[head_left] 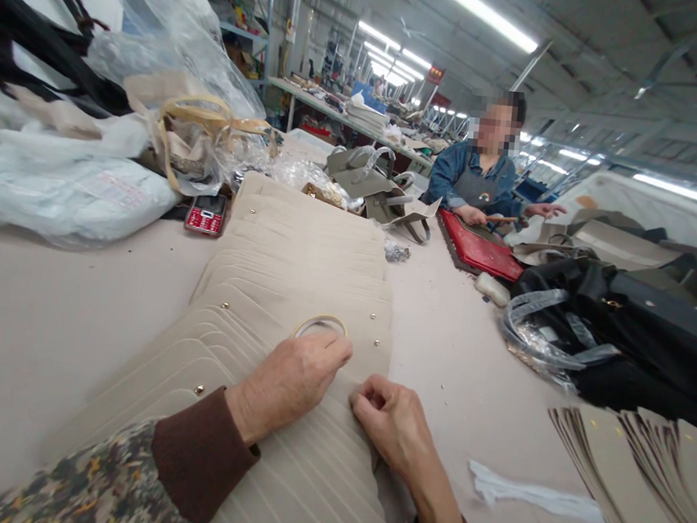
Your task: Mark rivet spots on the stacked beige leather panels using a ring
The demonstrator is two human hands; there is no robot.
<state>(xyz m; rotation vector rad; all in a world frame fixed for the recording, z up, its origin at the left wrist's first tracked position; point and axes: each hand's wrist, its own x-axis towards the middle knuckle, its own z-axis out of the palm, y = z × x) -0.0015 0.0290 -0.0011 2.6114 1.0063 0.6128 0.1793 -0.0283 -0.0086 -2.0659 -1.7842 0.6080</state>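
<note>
A fanned stack of beige leather-like panels (306, 249) with small metal studs runs up the table in front of me. Over its middle, my left hand (296, 384) is closed around a narrow roll of tape (324, 320), whose yellowish ring shows above the fingers. My right hand (397, 427) is at the stack's right edge, thumb and fingers pinched together. Anything between those fingertips is too small or hidden to make out. The two hands are apart, with a panel surface between them.
On the left lie a plastic-wrapped bundle (65, 193) and a red phone (206, 215). A co-worker (480, 175) stands across the table at a red pad (482, 246). Black bags (632, 322), a white strip (533, 491) and more beige pieces (630, 469) are at right.
</note>
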